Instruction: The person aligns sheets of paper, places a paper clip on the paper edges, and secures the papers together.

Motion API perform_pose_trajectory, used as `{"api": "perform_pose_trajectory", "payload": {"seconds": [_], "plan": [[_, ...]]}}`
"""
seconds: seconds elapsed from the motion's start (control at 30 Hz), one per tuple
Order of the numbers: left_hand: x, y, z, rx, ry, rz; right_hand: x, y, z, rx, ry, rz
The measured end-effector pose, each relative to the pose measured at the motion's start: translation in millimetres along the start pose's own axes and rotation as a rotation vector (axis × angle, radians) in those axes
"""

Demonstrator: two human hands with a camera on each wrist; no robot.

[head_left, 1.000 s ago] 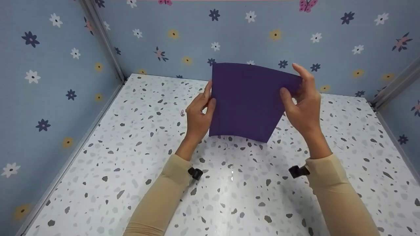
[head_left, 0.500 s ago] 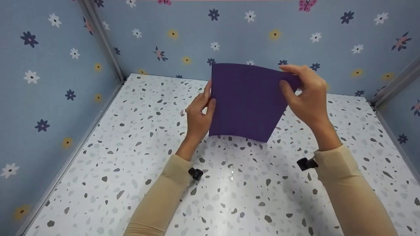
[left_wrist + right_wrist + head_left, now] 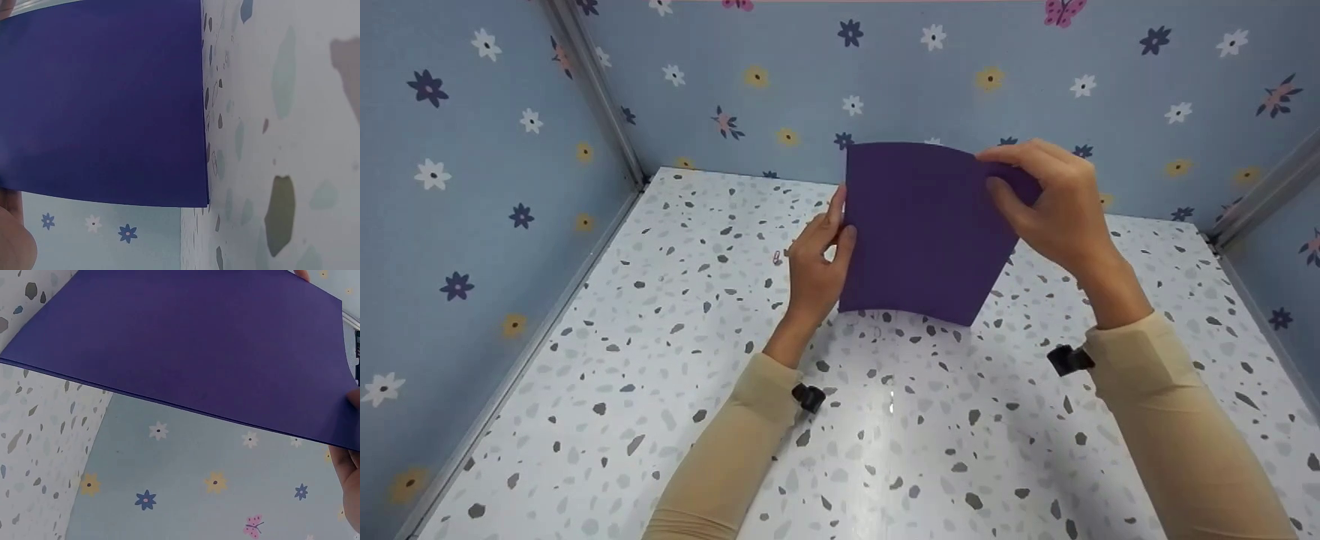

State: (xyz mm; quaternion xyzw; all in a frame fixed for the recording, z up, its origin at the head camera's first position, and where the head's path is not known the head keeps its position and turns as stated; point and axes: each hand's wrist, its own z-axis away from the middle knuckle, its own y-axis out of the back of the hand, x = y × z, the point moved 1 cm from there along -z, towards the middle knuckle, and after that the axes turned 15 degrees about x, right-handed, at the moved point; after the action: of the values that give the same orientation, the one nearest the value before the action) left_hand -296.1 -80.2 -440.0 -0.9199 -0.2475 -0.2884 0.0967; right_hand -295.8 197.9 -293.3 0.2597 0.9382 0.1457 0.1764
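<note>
Upright and slightly bowed, a purple sheet of paper (image 3: 915, 232) is held between both hands. Its edge shows a double line in the right wrist view, like layered sheets. My left hand (image 3: 819, 262) pinches the left edge, thumb in front and fingers behind. My right hand (image 3: 1061, 202) grips the upper right corner, with the thumb on the front face and the index finger along the top edge. The lower edge is close over the terrazzo-patterned table (image 3: 735, 450). In the left wrist view the paper (image 3: 107, 107) covers most of the left hand.
A small reddish paper clip (image 3: 776, 257) lies on the table left of the paper. Blue flower-print walls (image 3: 780, 82) enclose the back and sides, with a metal post (image 3: 600, 97) at the back left corner.
My right hand has shifted its grip: its index finger, raised before, now lies on the top edge, and the wrist has swung outward right. The left hand and paper stay nearly still.
</note>
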Motion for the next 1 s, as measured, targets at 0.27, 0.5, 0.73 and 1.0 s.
{"api": "perform_pose_trajectory", "payload": {"seconds": [0.27, 0.5, 0.73, 1.0], "plan": [[1.3, -0.4, -0.8, -0.003, 0.027, -0.003, -3, 6.5, -14, -0.148, 0.023, 0.04], [1.3, 1.1, 0.3, 0.0, 0.032, -0.016, -11, 1.1, -27, -0.267, 0.071, 0.042], [1.1, 0.6, 0.8, 0.002, 0.021, -0.024, -17, -5.6, -33, -0.341, 0.063, 0.063], [0.1, -1.8, 1.5, 0.002, 0.031, -0.003, -21, -5.4, -40, -0.453, 0.028, 0.147]]}}
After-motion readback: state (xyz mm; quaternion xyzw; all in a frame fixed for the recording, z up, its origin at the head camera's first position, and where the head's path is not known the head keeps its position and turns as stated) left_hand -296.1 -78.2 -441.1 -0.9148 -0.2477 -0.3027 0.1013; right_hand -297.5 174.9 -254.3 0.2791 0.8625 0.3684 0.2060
